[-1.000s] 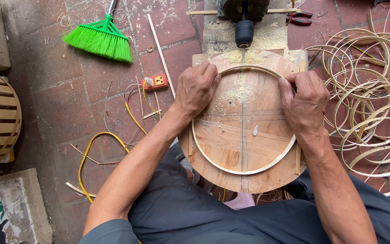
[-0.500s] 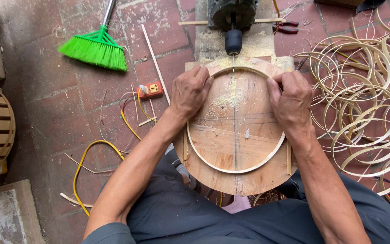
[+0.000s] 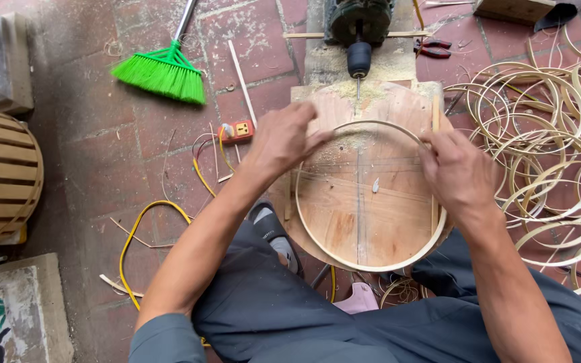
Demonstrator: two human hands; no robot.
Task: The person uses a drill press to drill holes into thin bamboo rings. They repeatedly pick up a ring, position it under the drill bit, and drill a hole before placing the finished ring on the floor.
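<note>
Both hands grip the bamboo hoop (image 3: 371, 262) flat on the round wood board (image 3: 364, 202), left hand (image 3: 280, 141) & right hand (image 3: 458, 171) pinching its rim, top edge at the drill bit (image 3: 358, 84); drilling step, needs steady lineup w/ bit.

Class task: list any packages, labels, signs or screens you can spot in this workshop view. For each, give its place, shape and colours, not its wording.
No packages, signs or screens show.
Nearest to a label: painted slab, bottom left corner, flat grey block with a green plant and a dark shape painted on it.
Socket block, on the brick floor left of the left hand, small orange rectangle with a pale face; any marking is too small to tell.
</note>
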